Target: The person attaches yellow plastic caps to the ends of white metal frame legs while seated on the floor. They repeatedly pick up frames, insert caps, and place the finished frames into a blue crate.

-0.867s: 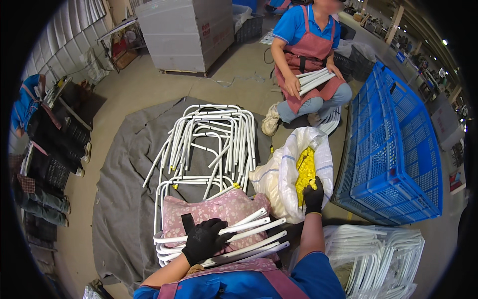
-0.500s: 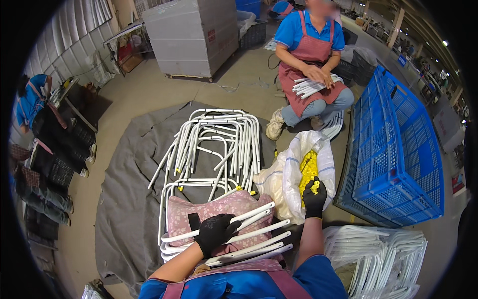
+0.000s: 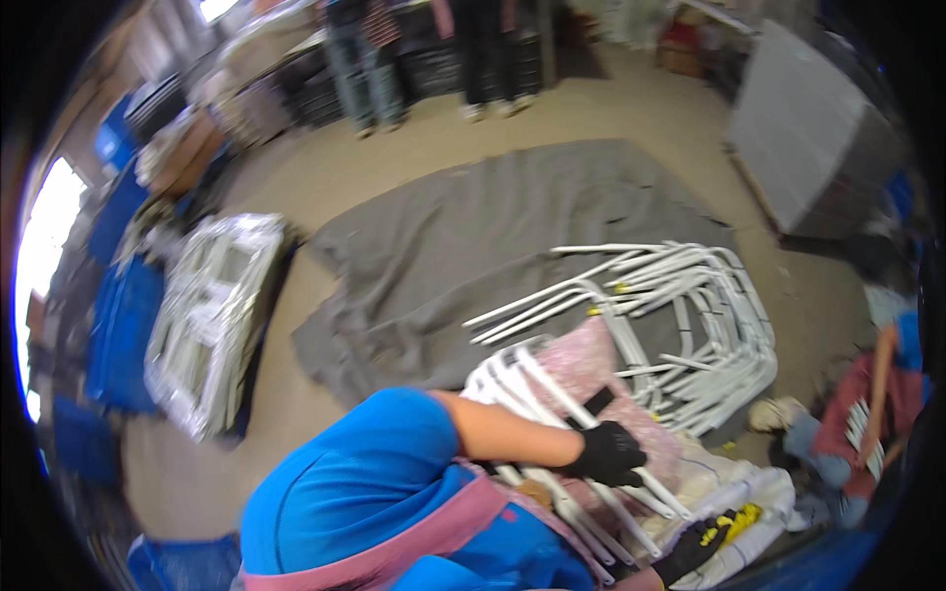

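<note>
My left hand, in a black glove, is closed over a bent white metal tube on my lap, among several like it. A pink floral cushion lies under and beyond the tubes. My right hand, also gloved in black, is at the mouth of a white woven sack. Small yellow plastic caps show in its curled fingers. More yellow caps are in the sack. Motion blur softens the details.
White bent frames are stacked on a grey cloth. A plastic-wrapped bundle stands left. A large grey box stands at the far right. A co-worker sits at the right; other people's legs show at the back.
My view has swung left, so the frames, sack and co-worker now appear farther right. The wrapped bundle has come into view. My left hand stays on the tubes, my right at the sack.
</note>
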